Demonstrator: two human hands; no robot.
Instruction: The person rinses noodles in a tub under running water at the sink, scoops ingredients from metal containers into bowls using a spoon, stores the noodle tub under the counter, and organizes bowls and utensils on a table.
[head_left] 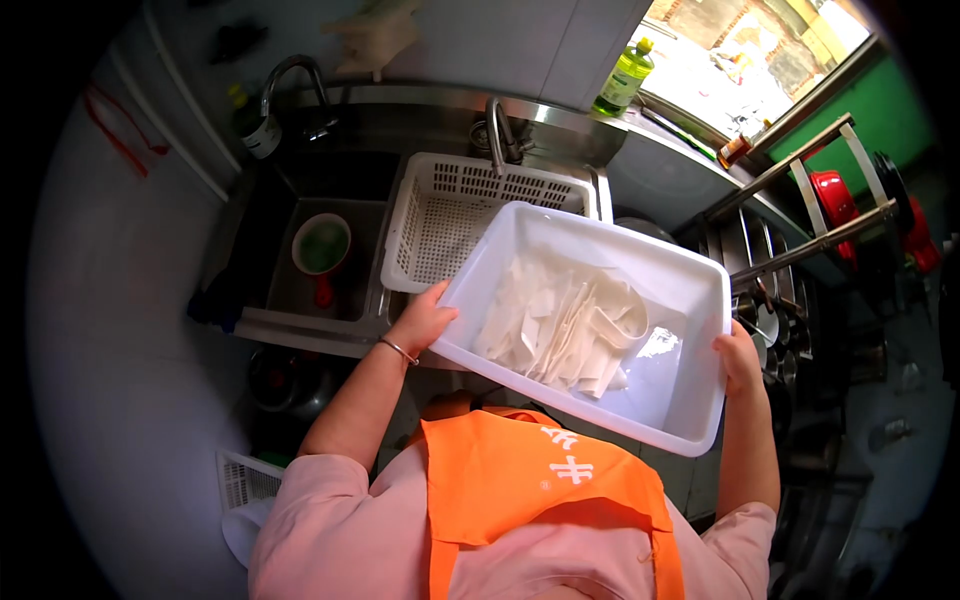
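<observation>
A white rectangular tub (680,270) is held up between both hands, in front of the orange apron. My left hand (422,318) is closed on its left edge, with a bracelet at the wrist. On the right edge, my right hand (738,358) grips the rim. Inside the tub lie pale, flat strips (565,330) in a loose heap, with a little liquid beside them. Behind the tub, a white perforated basket (430,215) sits in the right sink basin under a tap (497,140); the tub hides part of it.
The left sink basin (285,290) holds a red-handled bowl (322,245) with something green in it. Green bottles (625,78) stand on the windowsill and behind the sink. A metal rack (800,245) with red items and dishes is at the right.
</observation>
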